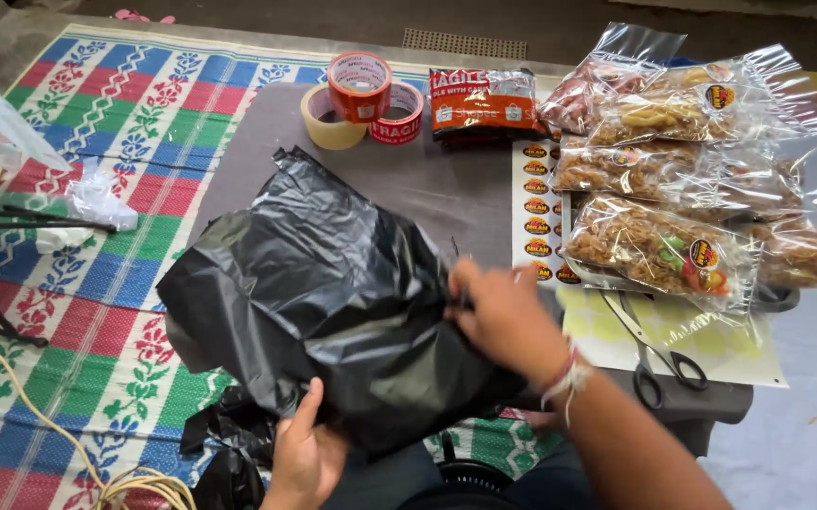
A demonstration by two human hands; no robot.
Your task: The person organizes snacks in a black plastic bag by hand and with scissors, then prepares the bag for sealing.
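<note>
We see our right hand (pixel 501 316) reaching in from the lower right, forearm angled across the bench, a red and white thread band at the wrist; its fingers are curled shut, pinching a fold of the crumpled glossy black plastic bag (pixel 333 293) at the bag's right edge. Our left hand (pixel 303 455) comes up from below the bag, thumb raised and pressed on its lower edge, fingers hidden beneath, so it seems to grip the bag from under.

The bag is bulging, creased and shiny, and lies on the low grey bench (pixel 446 194), covering its near left part and overhanging the edge.

Beyond the bag stand three rolls of tape (pixel 361 99), one clear-beige and two red and white. Right of the bag lies a strip of round red and yellow stickers (pixel 535 212), and further right clear plastic packets of brown fried snacks (pixel 659 246) are piled up. Black-handled scissors (pixel 659 354) lie on a pale sheet just right of our right hand. Left of the bag, a woven mat (pixel 106 142) striped in red, blue and green covers the floor.
</note>
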